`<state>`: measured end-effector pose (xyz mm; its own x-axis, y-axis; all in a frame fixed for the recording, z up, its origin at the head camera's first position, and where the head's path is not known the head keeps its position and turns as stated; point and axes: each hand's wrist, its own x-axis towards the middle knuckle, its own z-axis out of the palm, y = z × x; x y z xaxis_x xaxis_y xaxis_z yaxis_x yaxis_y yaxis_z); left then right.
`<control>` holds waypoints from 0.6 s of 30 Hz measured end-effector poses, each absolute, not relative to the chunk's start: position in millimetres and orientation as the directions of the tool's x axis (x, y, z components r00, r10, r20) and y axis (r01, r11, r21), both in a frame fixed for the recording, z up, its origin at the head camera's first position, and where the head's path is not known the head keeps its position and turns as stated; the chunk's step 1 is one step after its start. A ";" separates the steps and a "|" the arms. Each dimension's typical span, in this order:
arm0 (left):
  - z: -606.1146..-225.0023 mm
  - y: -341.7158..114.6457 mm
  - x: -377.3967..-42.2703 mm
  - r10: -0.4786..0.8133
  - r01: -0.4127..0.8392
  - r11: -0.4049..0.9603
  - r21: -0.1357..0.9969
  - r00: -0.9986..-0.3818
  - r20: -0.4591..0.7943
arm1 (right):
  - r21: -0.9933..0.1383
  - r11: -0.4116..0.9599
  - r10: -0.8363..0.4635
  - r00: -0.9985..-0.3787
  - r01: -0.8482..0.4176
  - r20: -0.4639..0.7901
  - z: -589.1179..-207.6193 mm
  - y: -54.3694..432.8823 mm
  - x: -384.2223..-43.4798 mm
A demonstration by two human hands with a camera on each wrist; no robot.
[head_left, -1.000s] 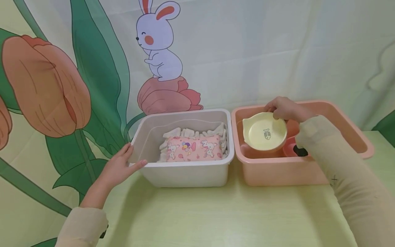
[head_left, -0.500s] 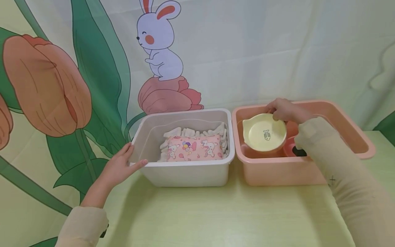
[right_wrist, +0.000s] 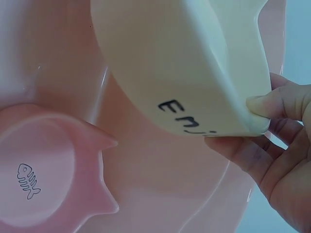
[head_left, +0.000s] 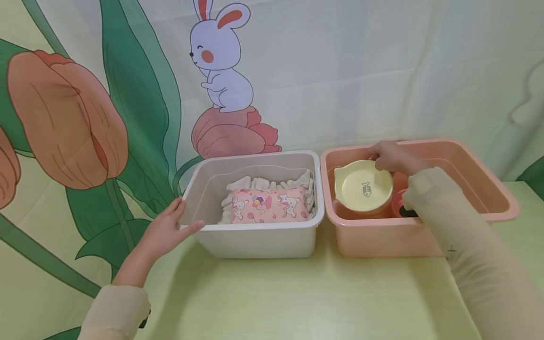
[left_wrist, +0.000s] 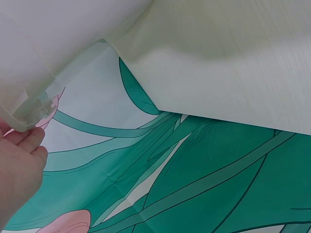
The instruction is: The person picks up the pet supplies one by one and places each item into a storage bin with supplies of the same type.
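Observation:
My right hand (head_left: pixel 395 158) pinches the rim of a pale yellow cat-eared bowl (head_left: pixel 363 186), thumb inside and fingers outside. The bowl is tilted toward the head camera inside the peach tub (head_left: pixel 382 236), showing a fish-bone print. Dark lettering marks the bowl's outer wall in the right wrist view, where a pink cat-eared bowl (right_wrist: pixel 43 170) lies in the tub beside it. My left hand (head_left: pixel 163 231) rests at the near left corner of the white tub (head_left: pixel 259 241), thumb on the front rim and fingers along the side. Its fingertips (left_wrist: pixel 34 138) touch the rim.
In the white tub lie a small pink pillow (head_left: pixel 269 204) with a unicorn print and some ruffled white cloth (head_left: pixel 255 182). Both tubs stand side by side on a pale wooden table (head_left: pixel 272 297), against a printed curtain (head_left: pixel 340 71) with tulips and a rabbit.
My right hand and the yellow bowl have sunk slightly lower into the peach tub. The left hand keeps its place on the white tub's corner.

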<state>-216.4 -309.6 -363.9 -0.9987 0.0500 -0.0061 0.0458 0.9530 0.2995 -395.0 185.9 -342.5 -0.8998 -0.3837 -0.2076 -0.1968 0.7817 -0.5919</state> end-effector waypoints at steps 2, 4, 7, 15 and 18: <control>-364.1 -309.7 -216.2 0.051 0.047 0.953 0.299 -0.999 -0.006 | -0.592 0.781 -0.387 -0.898 -0.199 -0.209 -342.8 185.7 -394.3; -364.3 -309.7 -215.9 0.050 0.046 0.953 0.301 -0.999 -0.006 | -0.598 0.775 -0.394 -0.895 -0.201 -0.210 -343.1 185.5 -392.7; -364.1 -309.5 -215.3 0.050 0.045 0.952 0.303 -0.999 -0.007 | -0.605 0.763 -0.416 -0.889 -0.227 -0.192 -345.0 186.5 -390.4; -363.4 -309.0 -215.2 0.056 0.056 0.953 0.296 -0.998 0.007 | -0.611 0.751 -0.437 -0.882 -0.251 -0.174 -347.7 187.5 -388.8; -362.9 -308.9 -214.7 0.057 0.057 0.954 0.295 -0.998 0.009 | -0.612 0.746 -0.445 -0.880 -0.262 -0.166 -348.3 187.3 -390.0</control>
